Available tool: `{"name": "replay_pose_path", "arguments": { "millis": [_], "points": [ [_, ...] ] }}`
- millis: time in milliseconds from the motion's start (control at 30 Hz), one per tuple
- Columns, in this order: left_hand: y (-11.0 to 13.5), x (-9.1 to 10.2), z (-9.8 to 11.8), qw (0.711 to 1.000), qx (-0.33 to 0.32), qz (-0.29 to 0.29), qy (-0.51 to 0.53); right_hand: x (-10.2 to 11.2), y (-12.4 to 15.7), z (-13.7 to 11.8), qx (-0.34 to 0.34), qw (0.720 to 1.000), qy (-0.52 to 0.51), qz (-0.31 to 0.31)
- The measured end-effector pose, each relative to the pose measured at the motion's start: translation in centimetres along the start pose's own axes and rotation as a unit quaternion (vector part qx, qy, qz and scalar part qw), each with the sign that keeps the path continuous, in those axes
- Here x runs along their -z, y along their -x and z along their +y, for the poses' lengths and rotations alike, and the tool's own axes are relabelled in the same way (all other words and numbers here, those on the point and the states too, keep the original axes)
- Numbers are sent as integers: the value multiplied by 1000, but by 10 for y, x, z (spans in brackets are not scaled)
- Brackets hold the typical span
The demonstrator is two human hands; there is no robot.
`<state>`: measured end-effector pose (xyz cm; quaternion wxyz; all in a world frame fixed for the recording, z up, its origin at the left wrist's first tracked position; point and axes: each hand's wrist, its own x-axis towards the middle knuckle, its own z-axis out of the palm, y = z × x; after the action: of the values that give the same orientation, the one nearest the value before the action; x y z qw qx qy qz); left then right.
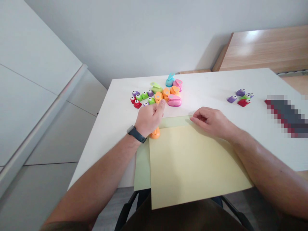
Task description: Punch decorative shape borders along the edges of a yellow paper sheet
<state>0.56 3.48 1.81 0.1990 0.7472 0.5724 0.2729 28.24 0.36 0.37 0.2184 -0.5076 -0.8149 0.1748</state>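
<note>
My left hand is closed in a fist with its thumb on top. It bears down on an orange paper punch, mostly hidden beneath it, at the upper left corner of a yellow paper sheet. Under that sheet lies a pale green sheet, showing along the left and top. My right hand rests near the sheets' top edge, fingers curled and thumb close to the index finger. Whether anything is pinched there cannot be made out.
Beyond my left hand stand larger punches, including a pink punch, a teal punch and a lime punch. Several small punches sit left of them. More small punches lie at the right on the white table. A blurred dark patch covers the far right.
</note>
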Motion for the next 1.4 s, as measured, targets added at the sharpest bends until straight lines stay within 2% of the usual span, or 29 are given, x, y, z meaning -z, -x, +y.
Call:
{"name": "replay_pose_path", "arguments": {
  "millis": [100, 167, 267, 367, 467, 800, 1033, 1233, 1400],
  "points": [
    [0, 7, 0, 998, 4, -1, 57, -2, 0, 2, 10, 1000, 5, -9],
    [1, 16, 0, 998, -13, -22, 51, -3, 0, 4, 10, 1000, 8, -9],
    [5, 35, 0, 993, -60, -97, -21, -4, 0, 5, 16, 1000, 13, -10],
    [13, 51, -6, 975, -121, -171, -67, -4, 0, 5, 35, 999, 23, -12],
    [21, 57, -15, 967, -128, -205, -84, -5, 1, 6, 43, 999, 30, -13],
    [27, 56, -32, 978, -129, -155, -50, -7, 2, 6, 46, 998, 44, -18],
    [29, 65, -38, 991, -54, -121, -31, -9, 3, 4, 38, 998, 45, -9],
    [31, 61, -38, 993, -26, -119, 8, -7, 2, 1, 37, 998, 51, -12],
    [30, 60, -44, 995, 5, -85, 43, -8, 2, 2, 37, 998, 49, -8]
  ]
}}
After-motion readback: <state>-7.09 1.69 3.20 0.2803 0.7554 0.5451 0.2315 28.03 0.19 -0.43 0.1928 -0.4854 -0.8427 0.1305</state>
